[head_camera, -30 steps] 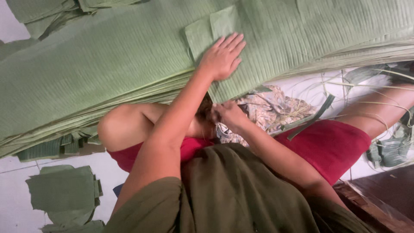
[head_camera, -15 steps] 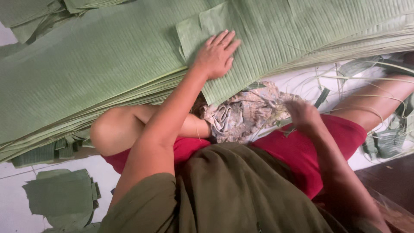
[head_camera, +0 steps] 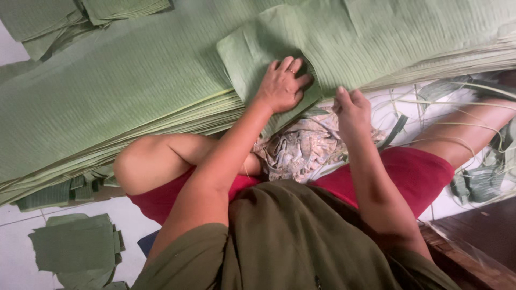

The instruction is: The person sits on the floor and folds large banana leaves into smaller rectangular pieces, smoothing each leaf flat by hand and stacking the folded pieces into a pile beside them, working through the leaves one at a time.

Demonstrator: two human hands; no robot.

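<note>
Head view, looking down over an olive-green shirt and red shorts at a broad stack of banana leaves (head_camera: 134, 102) that fills the upper part of the frame. The leaves are dull green, finely ribbed across their width, and lie flat in many thin layers whose pale edges show along the near side. On top of the stack sits a smaller cut leaf piece (head_camera: 258, 48), roughly rectangular, the same ribbed green, with its near corner hanging past the stack's edge. The left hand (head_camera: 282, 86) lies flat on this piece, fingers together and pressing it down; a ring shows on one finger. The right hand (head_camera: 352, 110) is just beside it at the stack's near edge, fingers curled loosely; whether it pinches a leaf cannot be told. Below the hands a patterned cloth (head_camera: 298, 150) lies in the lap between the bent knees. Small folded leaf pieces (head_camera: 75, 247) lie on the white floor at lower left, and leaf strips (head_camera: 478, 180) trail at the right.
</note>
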